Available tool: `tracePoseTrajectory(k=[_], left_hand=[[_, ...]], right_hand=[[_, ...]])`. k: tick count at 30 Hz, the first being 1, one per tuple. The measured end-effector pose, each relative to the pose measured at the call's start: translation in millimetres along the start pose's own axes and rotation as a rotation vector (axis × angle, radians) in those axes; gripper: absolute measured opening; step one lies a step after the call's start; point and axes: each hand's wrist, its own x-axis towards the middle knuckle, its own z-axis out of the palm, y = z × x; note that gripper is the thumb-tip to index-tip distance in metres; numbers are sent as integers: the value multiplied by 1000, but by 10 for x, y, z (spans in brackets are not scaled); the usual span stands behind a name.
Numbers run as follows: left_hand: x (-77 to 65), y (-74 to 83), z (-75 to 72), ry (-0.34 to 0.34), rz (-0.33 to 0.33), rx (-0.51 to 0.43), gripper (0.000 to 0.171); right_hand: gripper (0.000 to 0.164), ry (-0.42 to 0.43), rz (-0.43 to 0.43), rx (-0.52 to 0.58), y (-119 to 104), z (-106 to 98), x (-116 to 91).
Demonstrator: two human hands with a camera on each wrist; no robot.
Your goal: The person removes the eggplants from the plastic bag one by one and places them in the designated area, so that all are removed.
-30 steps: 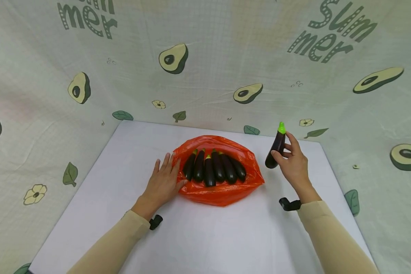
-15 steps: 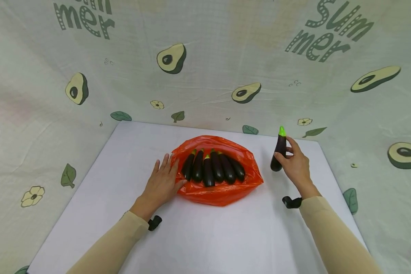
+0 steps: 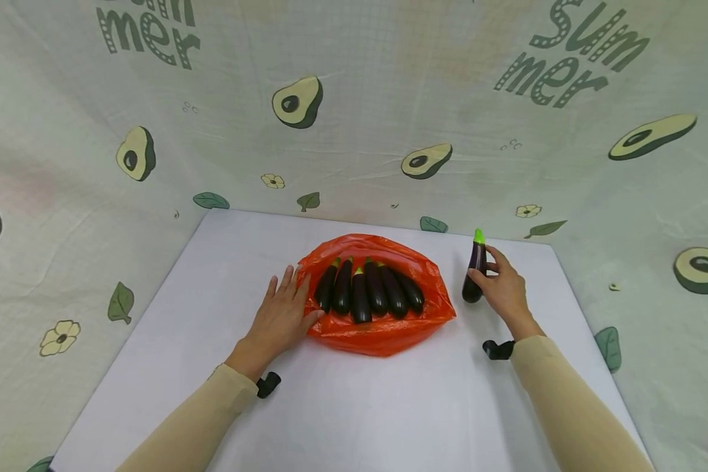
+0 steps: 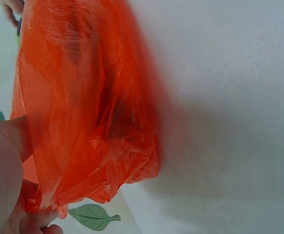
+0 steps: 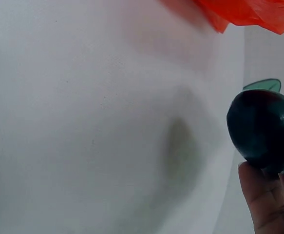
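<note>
An open red plastic bag (image 3: 383, 341) lies mid-table, with several dark eggplants (image 3: 361, 298) side by side inside it. My left hand (image 3: 280, 314) rests at the bag's left edge; in the left wrist view its thumb and fingers lie at the bag's rim (image 4: 44, 161). To the right of the bag, my right hand (image 3: 503, 288) pinches a single eggplant (image 3: 475, 272) between thumb and fingers, its bright green stem end pointing up. The right wrist view shows that eggplant's rounded dark end (image 5: 263, 129) above the table, over a shadow.
The white table (image 3: 366, 413) is bounded at the back and sides by a pale cloth (image 3: 354, 131) printed with avocados, leaves and lettering. A small black device (image 3: 498, 350) is strapped on the right wrist, another (image 3: 268, 384) on the left.
The eggplant in my right hand has come lower and nearer the front, and stands more upright. My left hand and the bag stay where they were.
</note>
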Motion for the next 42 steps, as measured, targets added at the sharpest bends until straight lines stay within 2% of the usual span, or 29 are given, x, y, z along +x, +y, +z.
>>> tracePoseTrajectory(k=[9,17,26,42], left_hand=[[-1,-6,36,7,-3,-12,88],[-7,1,29,0,-7,-23,87],[-1,10,45,8,-1,-25,88],[11,15,48,8,-7,-34,86]], right_hand=[[76,-105,42,-39,91,77,66],[74,-120,25,-67,118,134,109],[75,-153,77,-86,147,214,147],[77,-147,94,-118,238,290,209]])
